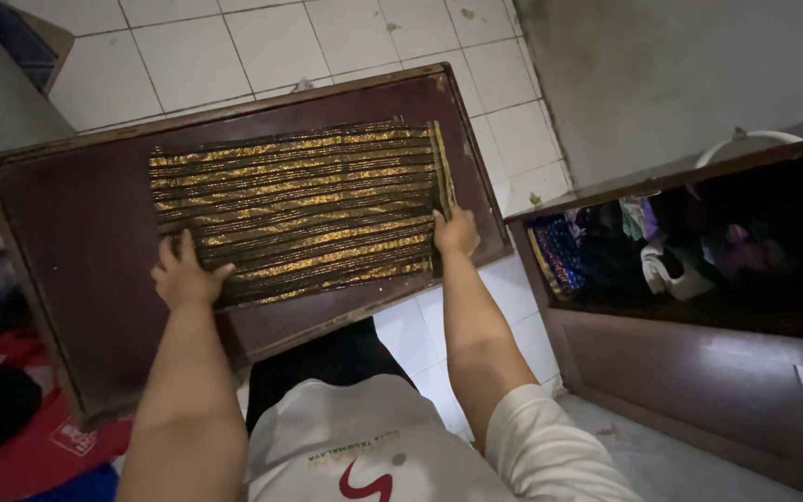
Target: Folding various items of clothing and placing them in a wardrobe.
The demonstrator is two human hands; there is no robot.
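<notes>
Both my hands are flat on the folded dark cloth with gold stripes [297, 209], which lies mid-board on the dark wooden board [76, 232]. Left hand [183, 276] presses its near-left corner, fingers spread; right hand [455, 232] presses its near-right corner, fingers together (neither gripping). Open wooden chest [699, 372] of clothes sits beside the board's right edge.
</notes>
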